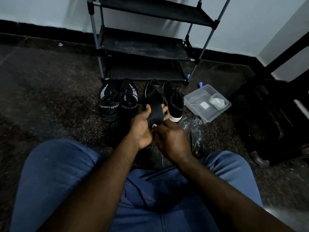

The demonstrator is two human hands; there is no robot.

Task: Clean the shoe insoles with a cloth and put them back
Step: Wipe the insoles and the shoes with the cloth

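The left hand grips the insole in front of the rack, thumb on one edge and fingers wrapped under the other. The right hand is curled at the insole's near end, where a scrap of white shows. I cannot tell whether it pinches the insole, a cloth or nothing.

To wipe well, I judge the left hand should hold the insole flat and taut while the right works heel to toe, since the thin piece will likely flex.

A pale wad lies in a clear tub right of the rack's foot. The sport shoes and plain shoes stand before the rack on a dark speckled floor. Behind the rack is a pale wall.
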